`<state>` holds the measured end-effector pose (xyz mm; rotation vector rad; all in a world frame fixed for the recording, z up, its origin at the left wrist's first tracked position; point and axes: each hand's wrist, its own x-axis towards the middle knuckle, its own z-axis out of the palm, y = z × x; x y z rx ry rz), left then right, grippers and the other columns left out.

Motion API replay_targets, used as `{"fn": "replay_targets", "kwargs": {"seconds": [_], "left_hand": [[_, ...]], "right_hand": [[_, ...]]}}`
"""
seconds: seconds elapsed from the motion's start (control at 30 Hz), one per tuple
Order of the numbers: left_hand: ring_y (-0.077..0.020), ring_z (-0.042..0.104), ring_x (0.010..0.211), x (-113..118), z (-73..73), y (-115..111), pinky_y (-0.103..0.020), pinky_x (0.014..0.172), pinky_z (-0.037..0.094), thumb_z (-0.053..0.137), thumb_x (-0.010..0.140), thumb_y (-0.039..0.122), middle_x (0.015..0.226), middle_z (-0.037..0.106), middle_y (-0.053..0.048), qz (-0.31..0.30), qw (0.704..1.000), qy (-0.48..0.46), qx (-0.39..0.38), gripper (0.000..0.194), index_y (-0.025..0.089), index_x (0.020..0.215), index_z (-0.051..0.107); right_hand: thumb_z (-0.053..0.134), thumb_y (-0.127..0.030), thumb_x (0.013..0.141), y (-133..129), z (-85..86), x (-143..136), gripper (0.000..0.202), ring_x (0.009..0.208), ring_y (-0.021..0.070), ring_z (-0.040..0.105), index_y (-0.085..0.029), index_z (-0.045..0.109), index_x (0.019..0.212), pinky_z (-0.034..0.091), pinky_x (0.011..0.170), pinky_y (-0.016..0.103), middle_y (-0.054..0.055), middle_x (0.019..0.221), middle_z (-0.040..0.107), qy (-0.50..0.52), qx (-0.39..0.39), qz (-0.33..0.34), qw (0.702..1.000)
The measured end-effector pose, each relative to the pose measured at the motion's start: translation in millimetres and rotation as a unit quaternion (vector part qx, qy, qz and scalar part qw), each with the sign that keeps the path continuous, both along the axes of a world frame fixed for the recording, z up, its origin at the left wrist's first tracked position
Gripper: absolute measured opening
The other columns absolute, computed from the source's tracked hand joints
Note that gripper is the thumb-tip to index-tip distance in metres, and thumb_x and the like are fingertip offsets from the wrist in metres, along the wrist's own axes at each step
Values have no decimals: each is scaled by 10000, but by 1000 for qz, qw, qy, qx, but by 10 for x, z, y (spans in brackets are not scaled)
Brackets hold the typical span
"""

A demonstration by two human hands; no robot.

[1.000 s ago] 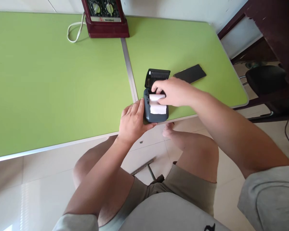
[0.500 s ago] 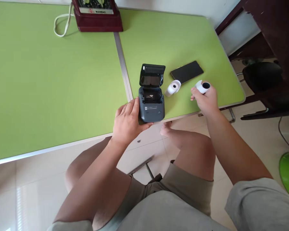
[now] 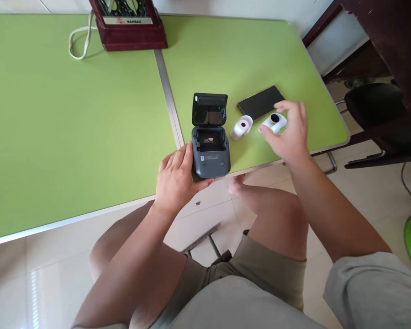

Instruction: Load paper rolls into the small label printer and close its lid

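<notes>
A small dark grey label printer [image 3: 211, 155] stands at the table's front edge with its lid raised, its paper bay bare inside. My left hand [image 3: 176, 176] grips its left side and front corner, the thumb along the front. To the right, a white paper roll with a dark core [image 3: 273, 122] rests on the table. Around that roll my right hand [image 3: 291, 130] is spread, thumb and fingers apart; the thumb tip is close to the roll, and I cannot tell if it touches. Between printer and hand lies a second white paper roll [image 3: 241, 127], its loose end curling.
A black phone [image 3: 260, 102] lies behind the rolls. At the back of the green table [image 3: 89, 137] stands a dark red appliance [image 3: 132, 34] with a white cord [image 3: 76, 43]. A metal seam [image 3: 168, 96] crosses the tabletop. A dark chair [image 3: 373, 109] is at the right.
My right hand has let go of the dark-cored paper roll, which now lies on the table, and its fingers have spread. My left hand stays on the label printer.
</notes>
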<state>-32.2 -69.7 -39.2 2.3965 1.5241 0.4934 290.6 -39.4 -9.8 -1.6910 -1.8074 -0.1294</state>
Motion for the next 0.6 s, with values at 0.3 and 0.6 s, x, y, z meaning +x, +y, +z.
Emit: {"fn": "replay_targets", "kwargs": {"seconds": [0.3, 0.6], "left_hand": [[-393, 610, 1390, -16, 51, -19, -516, 1166, 477, 796, 812, 633, 1510, 623, -207, -18, 1000, -6, -2, 1024, 161, 1623, 384], [-392, 609, 1391, -12, 59, -8, -511, 1179, 469, 803, 807, 646, 1506, 625, -219, -21, 1000, -5, -5, 1033, 128, 1605, 402]], "right_hand": [[767, -321, 821, 273, 272, -475, 408, 981, 328, 680, -260, 678, 1216, 538, 850, 484, 120, 1226, 664, -132, -209, 136, 959], [664, -134, 818, 90, 51, -522, 441, 985, 279, 664, -227, 622, 1246, 514, 853, 430, 95, 1135, 688, 4, -148, 119, 982]]}}
